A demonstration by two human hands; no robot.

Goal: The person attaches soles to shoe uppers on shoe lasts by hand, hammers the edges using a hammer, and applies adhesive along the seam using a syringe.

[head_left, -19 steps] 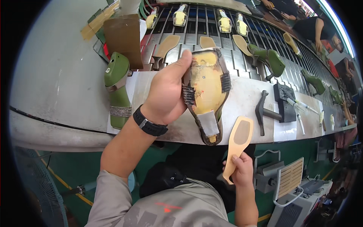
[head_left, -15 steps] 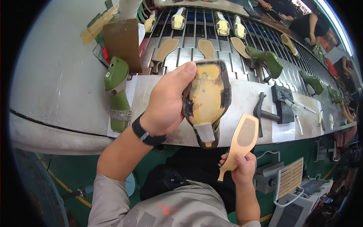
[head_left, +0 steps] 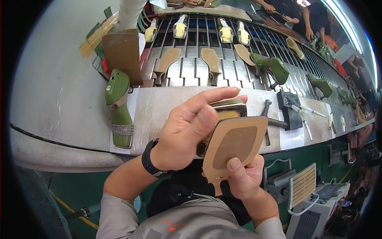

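Note:
My left hand point(head_left: 181, 129), a dark watch on its wrist, is wrapped round a shoe point(head_left: 230, 112) over the near edge of the bench. The shoe's yellowish, dark-edged underside shows only in part. In front of it my right hand point(head_left: 247, 177) pinches a tan shoe sole point(head_left: 215, 159) with a browner forepart, thumb on its face and narrow end downward. The sole overlaps the shoe and hides most of it; I cannot tell whether the two touch. A green shoe on its last point(head_left: 120, 107), with a braided band, lies left on the bench.
Several tan soles, such as one sole point(head_left: 210, 59), and shoes rest on the slatted metal conveyor point(head_left: 187, 73). Right of my hands are a hammer point(head_left: 274, 122), a black block point(head_left: 289, 109) and syringes point(head_left: 312, 111). Co-workers' hands point(head_left: 308, 32) are at the far side.
The sole in my right hand has come up and left, in front of the shoe. My left hand has tilted the shoe, so less of its underside shows. The view has shifted slightly.

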